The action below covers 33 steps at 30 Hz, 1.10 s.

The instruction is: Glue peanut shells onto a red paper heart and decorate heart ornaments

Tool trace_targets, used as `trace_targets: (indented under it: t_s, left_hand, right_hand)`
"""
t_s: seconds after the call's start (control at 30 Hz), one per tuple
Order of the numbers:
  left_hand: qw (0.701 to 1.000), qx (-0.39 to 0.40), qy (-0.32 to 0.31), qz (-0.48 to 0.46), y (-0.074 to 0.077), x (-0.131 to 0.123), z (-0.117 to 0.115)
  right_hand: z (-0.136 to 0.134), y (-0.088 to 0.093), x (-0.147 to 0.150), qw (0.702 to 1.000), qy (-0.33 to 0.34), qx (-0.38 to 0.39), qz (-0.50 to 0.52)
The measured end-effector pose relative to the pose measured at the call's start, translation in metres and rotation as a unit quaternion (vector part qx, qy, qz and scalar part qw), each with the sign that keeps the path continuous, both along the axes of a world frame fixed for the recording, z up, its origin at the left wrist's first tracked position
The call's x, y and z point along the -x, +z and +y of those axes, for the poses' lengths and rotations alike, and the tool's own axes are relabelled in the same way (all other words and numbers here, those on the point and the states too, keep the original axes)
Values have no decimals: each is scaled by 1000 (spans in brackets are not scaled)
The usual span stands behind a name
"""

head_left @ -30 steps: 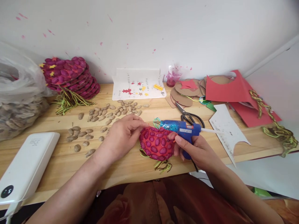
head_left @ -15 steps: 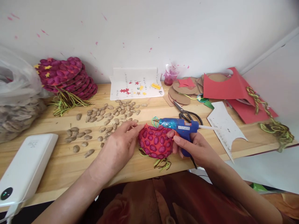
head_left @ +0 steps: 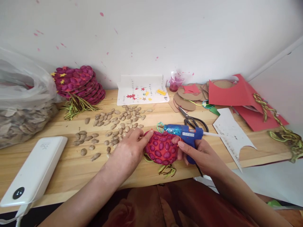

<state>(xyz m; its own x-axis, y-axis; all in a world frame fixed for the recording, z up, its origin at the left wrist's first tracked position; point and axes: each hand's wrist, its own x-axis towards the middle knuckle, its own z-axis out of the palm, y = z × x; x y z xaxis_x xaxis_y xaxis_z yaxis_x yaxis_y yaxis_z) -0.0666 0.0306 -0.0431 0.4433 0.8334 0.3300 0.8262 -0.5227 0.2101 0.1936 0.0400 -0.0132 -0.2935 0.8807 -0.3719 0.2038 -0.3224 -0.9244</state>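
A knobbly craft disc (head_left: 161, 146) is near the front edge of the table (head_left: 78, 170). Left hand (head_left: 130, 151) pinches its upper-left rim, fingers nearly closed; right hand (head_left: 196, 154) wraps a glue gun (head_left: 180, 130). Probably light, stiff, knobs breakable: hold the rim.

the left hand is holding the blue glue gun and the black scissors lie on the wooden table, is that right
Not quite: the head view shows the blue glue gun in the right hand, not the left hand. The black scissors do lie on the wooden table.
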Motion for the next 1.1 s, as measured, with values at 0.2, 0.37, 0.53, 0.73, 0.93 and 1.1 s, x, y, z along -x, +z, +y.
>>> trace_targets:
  t_s: [0.2,0.37,0.53,0.73,0.93,1.1]
  left_hand:
    - [1000,-2,-6,21,-1,0,-3]
    - [999,-3,-4,44,0,-2,-6]
    - [999,11,2,53,-5,-3,-6]
    - [999,8,6,48,-12,-5,-4]
    - [1000,17,19,-9,16,7,8]
    - [996,11,92,-3,58,15,63]
  right_hand:
    - [0,-3,-1,1000,3,11,11]
    - [0,-2,0,1000,5,0,3]
    - [1,1,2,1000,3,2,-1]
    - [2,0,2,1000,6,1,-5]
    - [-1,-6,-3,1000,-6,1,26]
    - [-1,-15,-8,992,-40,27,120]
